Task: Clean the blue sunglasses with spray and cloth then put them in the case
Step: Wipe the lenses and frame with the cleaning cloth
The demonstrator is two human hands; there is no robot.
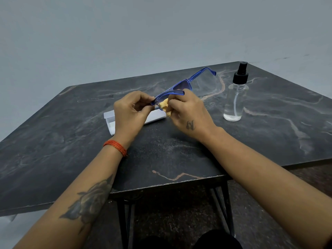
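The blue sunglasses (181, 86) are held above the dark marble table (161, 155), arms unfolded and pointing away from me. My left hand (130, 114) pinches the near left corner of the frame. My right hand (190, 112) presses a small yellow cloth (164, 105) against the near lens. The white case (154, 116) lies open on the table under my hands, mostly hidden by my left hand. The clear spray bottle (235, 97) with a black pump stands upright to the right.
The table's front edge (170, 184) runs close to me, with black metal legs below it. A plain grey wall stands behind the table. Dark floor shows under the table.
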